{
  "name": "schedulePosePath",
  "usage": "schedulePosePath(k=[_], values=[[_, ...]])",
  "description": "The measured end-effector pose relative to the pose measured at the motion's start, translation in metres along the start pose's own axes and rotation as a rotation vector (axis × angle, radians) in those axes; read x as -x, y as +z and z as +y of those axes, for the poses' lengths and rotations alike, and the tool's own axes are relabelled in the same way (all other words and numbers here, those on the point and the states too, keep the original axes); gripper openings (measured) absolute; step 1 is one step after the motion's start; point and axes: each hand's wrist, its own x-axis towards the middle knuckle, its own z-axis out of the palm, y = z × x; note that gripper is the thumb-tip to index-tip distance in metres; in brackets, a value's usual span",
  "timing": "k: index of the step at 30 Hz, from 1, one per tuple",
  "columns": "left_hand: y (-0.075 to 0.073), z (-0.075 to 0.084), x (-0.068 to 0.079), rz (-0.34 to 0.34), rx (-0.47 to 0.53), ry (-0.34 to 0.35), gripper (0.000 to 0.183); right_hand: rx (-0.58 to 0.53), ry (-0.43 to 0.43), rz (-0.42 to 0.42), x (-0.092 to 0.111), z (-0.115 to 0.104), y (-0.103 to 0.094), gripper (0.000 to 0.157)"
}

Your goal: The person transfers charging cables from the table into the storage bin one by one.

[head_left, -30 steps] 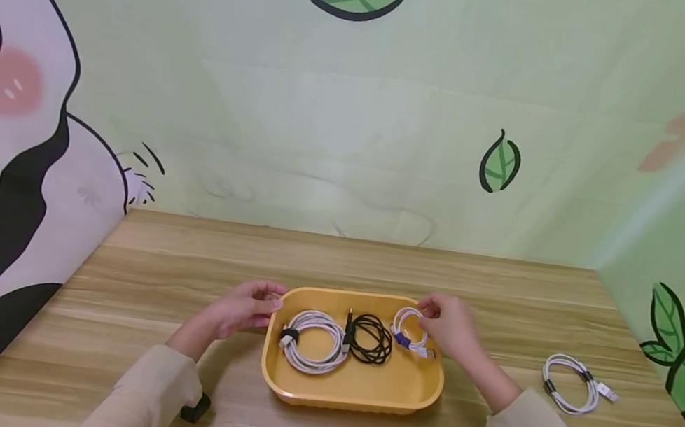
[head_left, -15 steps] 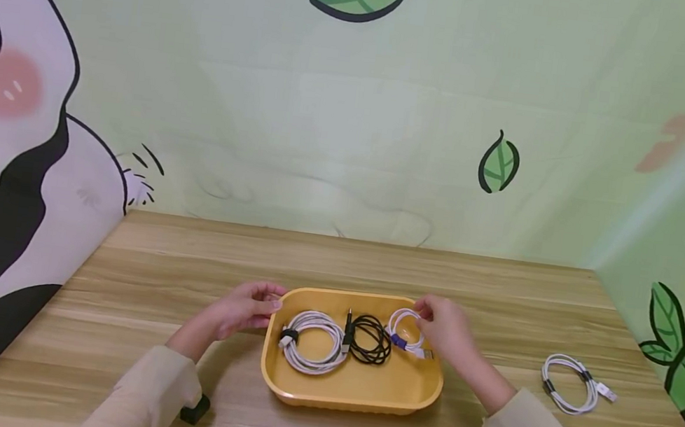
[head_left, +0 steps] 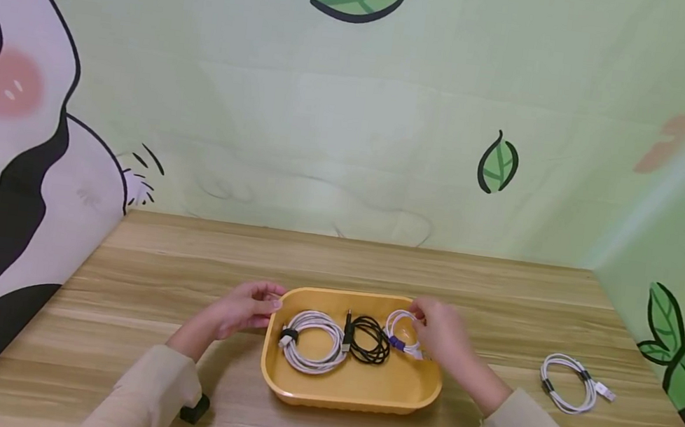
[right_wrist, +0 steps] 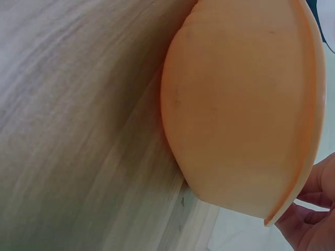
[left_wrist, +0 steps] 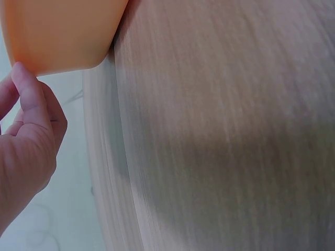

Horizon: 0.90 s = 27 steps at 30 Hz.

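My left hand (head_left: 245, 309) grips the left rim of a yellow plastic tray (head_left: 354, 387); in the left wrist view its thumb (left_wrist: 30, 94) lies at the tray's corner. My right hand (head_left: 445, 331) reaches over the right rim and holds a small coiled white USB cable (head_left: 392, 325) with a blue-purple tie, inside the tray at the right. The hand partly covers that cable's plug. Left of it lies a coiled black cable (head_left: 371, 340), and beyond that a larger coiled white cable (head_left: 312, 364) with a black tie. In the right wrist view, the tray's outer wall (right_wrist: 235, 110) hides the cables.
On the wooden table (head_left: 186, 252), right of my right forearm, lies another coiled white USB cable (head_left: 568, 408) with dark ties. A printed cloth backdrop (head_left: 328, 120) stands behind the table and along both sides.
My right hand has shifted slightly left and down, bringing the small white cable closer to the black one. The left hand and the tray stay almost still.
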Motion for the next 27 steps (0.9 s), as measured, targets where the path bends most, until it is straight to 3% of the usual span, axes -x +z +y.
schedulePosePath(k=[7, 14, 17, 22, 27], values=[[0.0, 0.001, 0.001, 0.002, 0.002, -0.005, 0.038, 0.071, -0.144, 0.099, 0.006, 0.0, 0.005, 0.015], [0.0, 0.002, 0.001, 0.004, -0.001, -0.005, 0.039, 0.157, -0.146, 0.06, 0.016, -0.007, 0.005, 0.021], [0.0, 0.001, 0.001, 0.008, 0.0, -0.007, 0.039, 0.192, -0.186, 0.073, 0.02, -0.008, 0.006, 0.025], [0.001, 0.0, 0.001, 0.008, 0.002, -0.001, 0.039, 0.179, -0.255, 0.092, 0.024, -0.009, 0.006, 0.028], [0.0, 0.0, 0.002, 0.0, 0.001, 0.012, 0.04, 0.197, -0.237, 0.036, 0.027, -0.012, 0.004, 0.032]])
